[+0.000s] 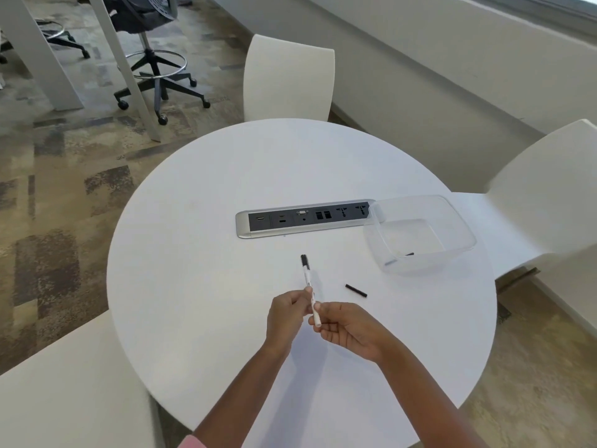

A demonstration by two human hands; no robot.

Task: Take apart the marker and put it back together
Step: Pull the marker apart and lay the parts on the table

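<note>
A slim white marker (307, 279) with a black end pointing away from me is held above the round white table (200, 221). My left hand (286, 313) pinches the marker near its middle. My right hand (349, 329) grips the near end of the barrel with fingers curled round it. A short black marker piece (356, 291) lies loose on the table to the right of my hands.
A clear plastic tub (452, 221) stands at the right with a small dark piece (408, 254) inside. A grey socket strip (303, 218) is set into the table's middle. White chairs stand around the table's edge.
</note>
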